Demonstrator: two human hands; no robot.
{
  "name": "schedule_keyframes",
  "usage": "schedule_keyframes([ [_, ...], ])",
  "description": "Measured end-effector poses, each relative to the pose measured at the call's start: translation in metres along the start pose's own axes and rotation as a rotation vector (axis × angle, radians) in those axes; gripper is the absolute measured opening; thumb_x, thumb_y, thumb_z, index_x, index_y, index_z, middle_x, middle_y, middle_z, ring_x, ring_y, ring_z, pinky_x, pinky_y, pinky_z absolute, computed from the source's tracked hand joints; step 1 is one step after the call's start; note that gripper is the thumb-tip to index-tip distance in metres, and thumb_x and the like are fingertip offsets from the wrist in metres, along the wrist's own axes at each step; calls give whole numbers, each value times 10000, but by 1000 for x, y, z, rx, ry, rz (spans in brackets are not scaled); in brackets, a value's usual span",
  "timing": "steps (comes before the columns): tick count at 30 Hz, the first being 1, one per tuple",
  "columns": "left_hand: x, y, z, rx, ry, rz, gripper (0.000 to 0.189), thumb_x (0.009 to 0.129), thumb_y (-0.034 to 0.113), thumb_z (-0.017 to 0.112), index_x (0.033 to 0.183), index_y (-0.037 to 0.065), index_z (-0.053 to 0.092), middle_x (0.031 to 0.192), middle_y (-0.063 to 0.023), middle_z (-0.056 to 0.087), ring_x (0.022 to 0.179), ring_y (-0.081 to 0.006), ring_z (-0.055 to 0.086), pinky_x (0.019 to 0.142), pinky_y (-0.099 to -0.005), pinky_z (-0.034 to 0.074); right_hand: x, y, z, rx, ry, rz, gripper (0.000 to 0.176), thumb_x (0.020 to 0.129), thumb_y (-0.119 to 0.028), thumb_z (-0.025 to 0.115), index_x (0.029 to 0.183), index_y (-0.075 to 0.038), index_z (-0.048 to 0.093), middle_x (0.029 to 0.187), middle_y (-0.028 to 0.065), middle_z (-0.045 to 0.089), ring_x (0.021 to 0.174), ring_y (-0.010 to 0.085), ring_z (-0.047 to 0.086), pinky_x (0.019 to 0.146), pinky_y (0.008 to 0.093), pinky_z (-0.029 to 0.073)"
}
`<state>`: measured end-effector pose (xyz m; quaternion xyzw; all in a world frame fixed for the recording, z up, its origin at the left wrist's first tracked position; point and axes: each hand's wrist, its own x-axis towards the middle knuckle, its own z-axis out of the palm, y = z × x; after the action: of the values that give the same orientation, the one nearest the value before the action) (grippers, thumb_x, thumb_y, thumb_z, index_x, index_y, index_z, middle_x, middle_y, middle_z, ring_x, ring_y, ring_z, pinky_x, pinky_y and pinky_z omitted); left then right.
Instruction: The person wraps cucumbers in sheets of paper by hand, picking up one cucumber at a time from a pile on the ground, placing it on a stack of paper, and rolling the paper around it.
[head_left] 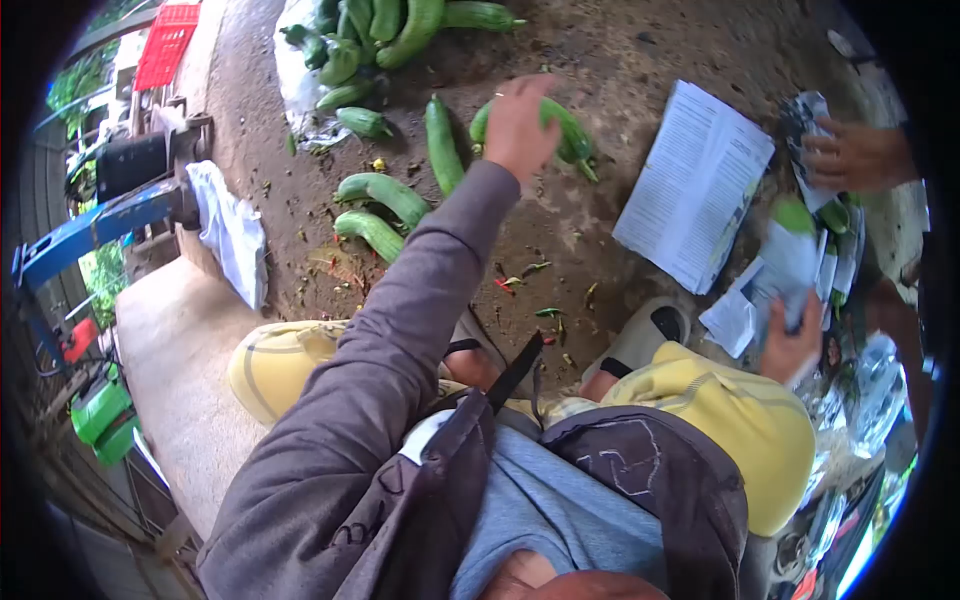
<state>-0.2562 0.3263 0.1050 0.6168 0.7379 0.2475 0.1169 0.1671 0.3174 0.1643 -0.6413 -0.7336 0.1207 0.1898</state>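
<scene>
My left hand [518,128] reaches forward across a curved green cucumber [572,138], its fingers bent over the middle and the thumb on the near side. Beside it on the ground lie another long cucumber [441,145] and two paler ones [384,192] to the left. My right hand [791,340], slightly blurred, is out past my right knee with thumb and fingers apart. It is next to a paper-wrapped bundle [788,262] with a green end showing. A stack of printed paper sheets [697,185] lies between my hands.
A pile of cucumbers [400,28] rests partly on a white plastic sheet [300,75] ahead. Another person's hand [850,157] is on a wrapped bundle [806,115] at right. At left are a blue metal bar [100,230] and a red crate [166,45]. Small peppers [508,284] litter the ground.
</scene>
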Motion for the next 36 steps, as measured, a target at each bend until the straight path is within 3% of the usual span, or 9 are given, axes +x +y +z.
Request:
schedule_keyframes([
  [8, -13, -83, -12, 275, -256, -206, 563, 686, 177, 709, 1193, 29, 512, 1137, -185, 556, 1075, -380, 507, 903, -427, 432, -74, 198, 5, -295, 161, 152, 525, 768, -256, 730, 1134, 72, 545, 1128, 213, 578, 1034, 341, 553, 903, 415, 419],
  [12, -21, -87, -1, 170, -230, -228, 558, 714, 195, 716, 1200, 24, 502, 1133, -200, 554, 1060, -384, 520, 902, -422, 429, -93, 208, 36, -188, 150, 194, 513, 757, -240, 736, 1136, 32, 524, 1071, 182, 577, 1007, 346, 542, 875, 415, 420],
  [21, -14, -143, -69, 230, -82, -246, 533, 722, 202, 734, 1185, 40, 526, 1066, -200, 597, 948, -353, 592, 814, -405, 481, -19, 112, 4, -420, 308, -34, 415, 768, -284, 712, 1117, -91, 593, 1180, 144, 543, 1133, 311, 486, 931, 470, 377],
  [23, -31, -187, -95, 160, -84, -517, 550, 729, 275, 742, 1184, 37, 546, 1053, -188, 617, 911, -324, 612, 775, -382, 498, -11, 121, 2, -376, 325, -72, 417, 770, -283, 710, 1124, -96, 592, 1200, 145, 531, 1147, 312, 478, 942, 466, 372],
  [25, -43, -208, -141, 157, -322, -860, 536, 730, 294, 729, 1161, 20, 566, 1107, -186, 609, 1004, -298, 602, 868, -383, 471, -3, 117, 6, -330, 334, -106, 420, 773, -282, 708, 1131, -95, 590, 1220, 146, 518, 1166, 311, 463, 956, 461, 366],
  [27, -62, -251, -166, 498, -714, -918, 574, 722, 325, 733, 1168, 7, 562, 1106, -177, 614, 993, -297, 609, 876, -394, 472, 10, 96, 17, -280, 333, -133, 425, 779, -283, 704, 1139, -89, 586, 1240, 147, 503, 1189, 310, 443, 970, 457, 357],
  [30, -79, -227, -176, 806, -318, -1072, 551, 708, 362, 729, 1112, 9, 605, 1068, -178, 631, 969, -291, 623, 874, -383, 478, 28, 73, 36, -242, 317, -144, 394, 797, -240, 687, 1140, -78, 582, 1275, 148, 476, 1202, 306, 428, 977, 445, 363],
  [34, -43, -144, -131, 307, -299, -975, 585, 676, 515, 711, 964, 8, 668, 998, -180, 650, 971, -293, 624, 847, -362, 482, 46, 21, 53, -94, 259, -223, 364, 806, -141, 663, 1151, -69, 571, 1323, 137, 439, 1218, 292, 414, 987, 429, 366],
  [36, -45, -108, -87, 437, -435, -848, 717, 666, 554, 703, 1070, -26, 581, 1024, -179, 636, 958, -290, 619, 836, -370, 478, 44, -18, 69, 373, 177, -136, 366, 798, -110, 655, 1151, -64, 568, 1325, 135, 437, 1218, 293, 416, 992, 423, 361],
])
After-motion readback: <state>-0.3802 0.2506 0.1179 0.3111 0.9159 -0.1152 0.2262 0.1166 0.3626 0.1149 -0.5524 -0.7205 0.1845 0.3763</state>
